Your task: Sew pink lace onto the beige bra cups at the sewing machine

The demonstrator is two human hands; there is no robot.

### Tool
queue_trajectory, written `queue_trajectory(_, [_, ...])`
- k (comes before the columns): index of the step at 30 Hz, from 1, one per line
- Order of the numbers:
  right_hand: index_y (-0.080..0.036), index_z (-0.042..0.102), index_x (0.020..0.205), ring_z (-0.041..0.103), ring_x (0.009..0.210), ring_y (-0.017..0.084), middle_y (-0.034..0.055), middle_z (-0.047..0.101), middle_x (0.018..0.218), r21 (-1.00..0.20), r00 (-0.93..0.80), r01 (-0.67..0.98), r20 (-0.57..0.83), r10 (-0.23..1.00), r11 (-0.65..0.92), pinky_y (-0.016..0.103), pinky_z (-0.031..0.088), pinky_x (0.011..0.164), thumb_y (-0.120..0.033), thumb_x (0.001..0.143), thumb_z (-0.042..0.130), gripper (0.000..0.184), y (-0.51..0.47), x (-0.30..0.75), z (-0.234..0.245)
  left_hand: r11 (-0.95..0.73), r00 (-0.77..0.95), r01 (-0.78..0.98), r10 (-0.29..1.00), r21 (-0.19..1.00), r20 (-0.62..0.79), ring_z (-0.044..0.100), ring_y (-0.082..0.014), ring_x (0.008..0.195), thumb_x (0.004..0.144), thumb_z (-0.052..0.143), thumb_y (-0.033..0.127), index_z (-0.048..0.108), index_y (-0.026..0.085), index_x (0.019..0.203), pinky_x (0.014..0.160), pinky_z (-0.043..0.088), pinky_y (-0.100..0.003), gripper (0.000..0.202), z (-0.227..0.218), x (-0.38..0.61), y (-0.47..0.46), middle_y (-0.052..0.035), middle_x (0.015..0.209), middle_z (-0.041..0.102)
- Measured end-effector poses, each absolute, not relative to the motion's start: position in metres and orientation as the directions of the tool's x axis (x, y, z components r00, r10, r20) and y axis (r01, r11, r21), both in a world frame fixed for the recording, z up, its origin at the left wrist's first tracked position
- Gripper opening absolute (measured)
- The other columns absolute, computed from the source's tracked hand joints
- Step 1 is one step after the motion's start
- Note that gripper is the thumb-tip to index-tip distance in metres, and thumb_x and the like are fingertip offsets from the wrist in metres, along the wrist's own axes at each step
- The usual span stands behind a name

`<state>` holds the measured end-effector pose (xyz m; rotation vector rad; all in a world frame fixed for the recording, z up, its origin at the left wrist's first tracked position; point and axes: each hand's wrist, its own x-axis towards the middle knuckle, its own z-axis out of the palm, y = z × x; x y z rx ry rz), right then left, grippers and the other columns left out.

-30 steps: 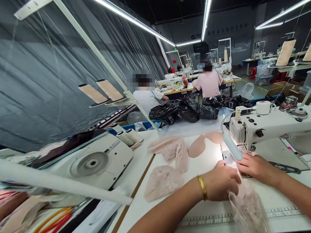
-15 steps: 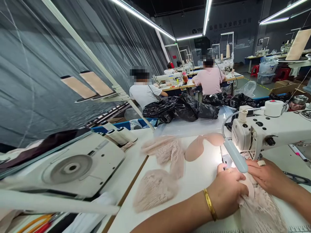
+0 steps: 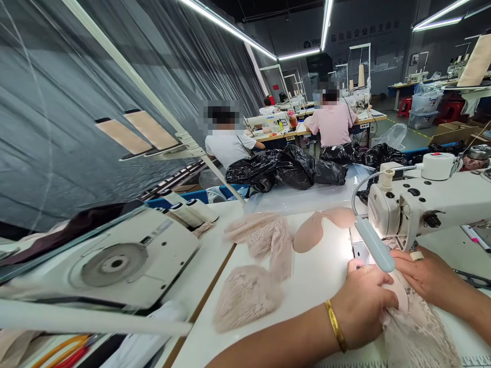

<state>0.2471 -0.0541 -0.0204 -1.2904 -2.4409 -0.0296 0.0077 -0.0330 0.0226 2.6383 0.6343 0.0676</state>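
A beige lace bra piece (image 3: 425, 332) with a smooth padded cup (image 3: 400, 295) lies under the head of a white sewing machine (image 3: 389, 204). My left hand (image 3: 362, 304), with a gold bangle at the wrist, is closed on the cup's near left edge, thumb and fingers bent round it. My right hand (image 3: 429, 271) rests on the far right side of the piece, fingers together and pressed on the fabric beside the presser foot. A grey tubular lamp (image 3: 376, 248) hides some fingertips and the needle area.
To the left lie a pair of joined beige cups (image 3: 309, 232) and lace pieces (image 3: 249, 296). Thread cones (image 3: 187, 212) sit by another machine (image 3: 115, 260). Black scissors (image 3: 471, 278) and a marker (image 3: 475, 237) are at right. Black plastic bags (image 3: 284, 168) and two seated co-workers are beyond.
The whole view has shifted slightly. Both hands stay on the lace bra piece beside the needle area, with little visible movement of the fabric.
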Motion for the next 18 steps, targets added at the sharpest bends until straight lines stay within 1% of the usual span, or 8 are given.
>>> queue_trajectory(3, [-0.031, 0.073, 0.105, 0.065, 0.086, 0.023, 0.0014, 0.075, 0.108, -0.218, -0.460, 0.810, 0.340, 0.820, 0.545, 0.033, 0.052, 0.072, -0.012, 0.101, 0.039, 0.039, -0.055, 0.245, -0.021, -0.816, 0.903, 0.406, 0.428, 0.412, -0.041, 0.061, -0.0275, 0.124, 0.079, 0.064, 0.015, 0.075, 0.030, 0.104, 0.101, 0.043, -0.058, 0.031, 0.019, 0.006, -0.033, -0.0019, 0.139, 0.063])
queue_trajectory(5, [-0.031, 0.072, 0.101, 0.064, 0.085, 0.023, 0.0011, 0.075, 0.103, -0.237, -0.435, 0.818, 0.340, 0.834, 0.524, 0.033, 0.051, 0.071, -0.013, 0.100, 0.040, 0.037, -0.055, 0.245, -0.023, -0.824, 0.906, 0.396, 0.421, 0.405, -0.030, 0.061, -0.0278, 0.124, 0.079, 0.064, 0.017, 0.075, 0.029, 0.102, 0.101, 0.043, -0.057, 0.028, 0.018, 0.005, -0.032, -0.0024, 0.137, 0.064])
queue_trajectory(7, [-0.031, 0.072, 0.100, 0.062, 0.084, 0.024, 0.0012, 0.074, 0.098, -0.233, -0.429, 0.824, 0.337, 0.838, 0.516, 0.033, 0.050, 0.071, -0.014, 0.100, 0.040, 0.037, -0.056, 0.245, -0.025, -0.830, 0.909, 0.393, 0.415, 0.396, -0.031, 0.061, -0.0278, 0.123, 0.079, 0.066, 0.017, 0.075, 0.028, 0.102, 0.102, 0.042, -0.056, 0.028, 0.019, 0.005, -0.030, -0.0025, 0.137, 0.064])
queue_trajectory(11, [-0.030, 0.072, 0.098, 0.062, 0.084, 0.025, 0.0028, 0.073, 0.092, -0.222, -0.426, 0.830, 0.341, 0.838, 0.512, 0.035, 0.052, 0.074, -0.013, 0.100, 0.037, 0.039, -0.057, 0.244, -0.024, -0.834, 0.914, 0.394, 0.399, 0.386, -0.069, 0.061, -0.0275, 0.123, 0.075, 0.067, 0.013, 0.076, 0.029, 0.103, 0.105, 0.040, -0.054, 0.034, 0.028, 0.003, -0.023, -0.0013, 0.135, 0.066])
queue_trajectory(14, [-0.030, 0.073, 0.100, 0.063, 0.085, 0.025, 0.0033, 0.073, 0.092, -0.219, -0.428, 0.826, 0.354, 0.831, 0.519, 0.036, 0.053, 0.075, -0.014, 0.099, 0.038, 0.038, -0.056, 0.244, -0.021, -0.853, 0.925, 0.374, 0.371, 0.364, -0.080, 0.062, -0.0263, 0.122, 0.074, 0.066, 0.010, 0.076, 0.028, 0.102, 0.106, 0.038, -0.050, 0.034, 0.035, 0.001, -0.013, -0.0001, 0.132, 0.068])
queue_trajectory(18, [-0.028, 0.073, 0.105, 0.064, 0.085, 0.025, 0.0035, 0.073, 0.093, -0.189, -0.468, 0.808, 0.369, 0.803, 0.558, 0.035, 0.053, 0.076, -0.014, 0.100, 0.039, 0.038, -0.054, 0.245, -0.017, -0.899, 0.948, 0.318, 0.307, 0.301, -0.083, 0.063, -0.0254, 0.115, 0.076, 0.068, 0.012, 0.075, 0.027, 0.101, 0.103, 0.039, -0.044, 0.030, 0.041, -0.001, 0.004, -0.0014, 0.131, 0.068])
